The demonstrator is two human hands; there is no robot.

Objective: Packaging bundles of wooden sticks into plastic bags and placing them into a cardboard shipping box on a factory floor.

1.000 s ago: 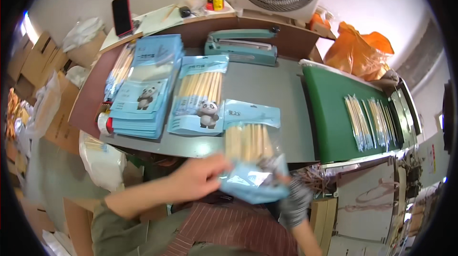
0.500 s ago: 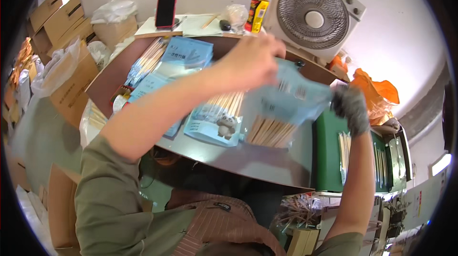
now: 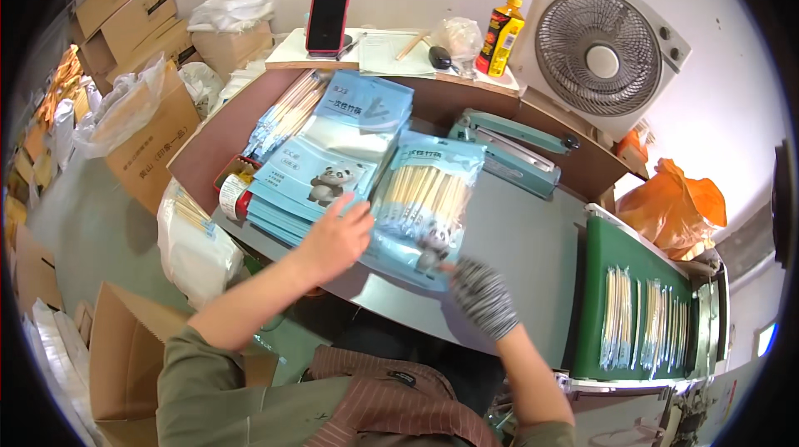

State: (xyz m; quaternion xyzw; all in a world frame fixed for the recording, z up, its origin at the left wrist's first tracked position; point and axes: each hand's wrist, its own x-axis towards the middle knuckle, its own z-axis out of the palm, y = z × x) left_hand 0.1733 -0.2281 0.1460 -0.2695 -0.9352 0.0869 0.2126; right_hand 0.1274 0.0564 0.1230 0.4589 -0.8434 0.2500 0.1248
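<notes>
A clear-and-blue bag of chopsticks (image 3: 429, 189) with a panda print lies on the grey table, over another blue bag edge. My right hand (image 3: 483, 297), in a grey knitted glove, is at its lower right corner, fingertips closed on the film. My bare left hand (image 3: 334, 240) has its fingers stretched out over the right edge of a stack of flat blue bags (image 3: 287, 166), close to the filled bag's left side. What its fingertips touch is not clear.
A teal heat sealer (image 3: 512, 151) stands behind the bags. Wrapped chopsticks (image 3: 617, 318) lie on a green conveyor belt (image 3: 603, 251) at right. Loose chopsticks (image 3: 287, 110) lie behind the stack. A phone (image 3: 328, 16), a bottle (image 3: 501, 37) and a fan (image 3: 599, 52) stand at the back.
The bag that both hands held up now lies on the table with its panda end nearest me. My left hand has drawn back to the stack's edge; my right hand has come down and left.
</notes>
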